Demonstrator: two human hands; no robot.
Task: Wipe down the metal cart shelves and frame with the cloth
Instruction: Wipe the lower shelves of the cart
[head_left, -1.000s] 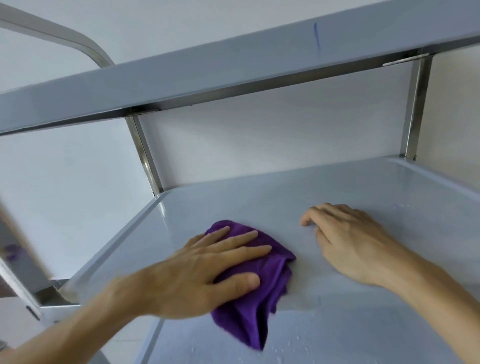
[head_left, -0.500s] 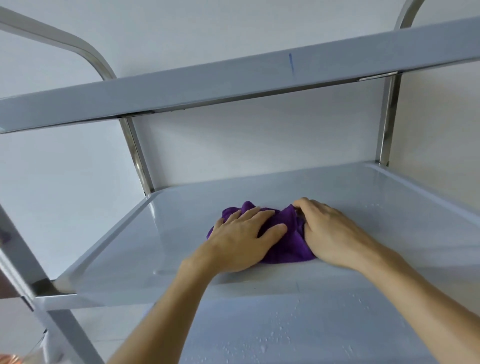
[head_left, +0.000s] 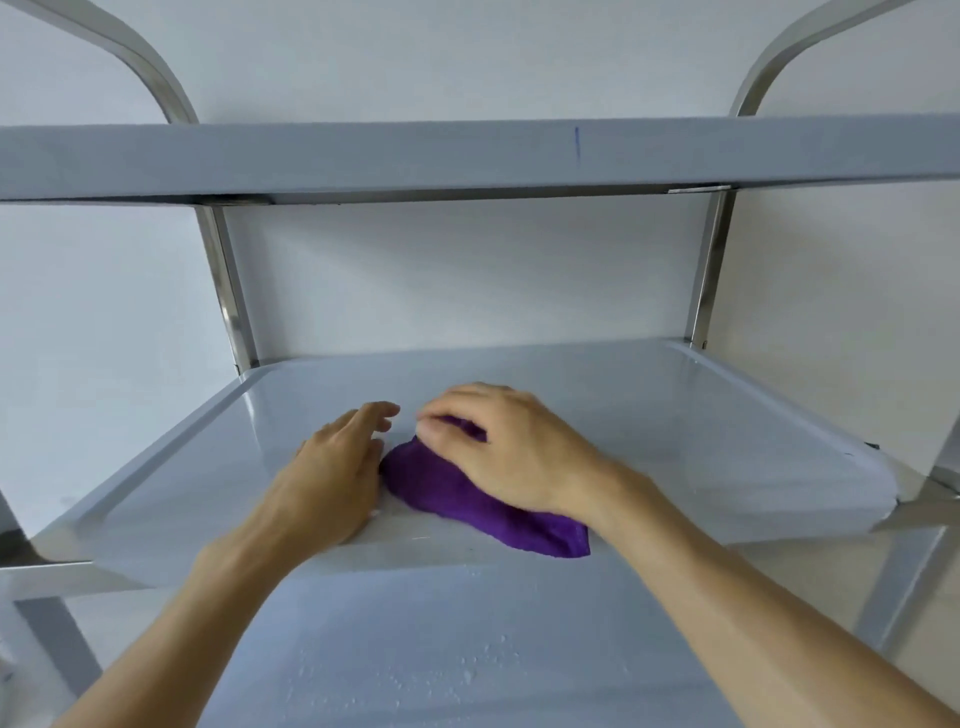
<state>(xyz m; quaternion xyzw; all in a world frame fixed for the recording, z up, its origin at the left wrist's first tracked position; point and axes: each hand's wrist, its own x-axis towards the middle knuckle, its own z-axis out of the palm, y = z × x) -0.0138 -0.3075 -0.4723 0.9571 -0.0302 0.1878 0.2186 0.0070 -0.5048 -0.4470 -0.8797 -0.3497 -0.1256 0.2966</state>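
Right hand (head_left: 511, 457) grips purple cloth (head_left: 467, 493) mid-shelf (head_left: 727, 415), left hand (head_left: 332, 467) flat, empty; lower shelf (head_left: 441, 649) apparently wet, unwiped.

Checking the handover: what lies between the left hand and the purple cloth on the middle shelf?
Nothing, in the head view. The left hand lies right beside the purple cloth, which the right hand grips on the middle shelf.

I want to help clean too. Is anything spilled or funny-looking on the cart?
Yes. Little water drops are scattered on the bottom shelf, near its front. A thin blue line also marks the top shelf's front edge. The cloth is on the middle shelf, so neither is being wiped yet.
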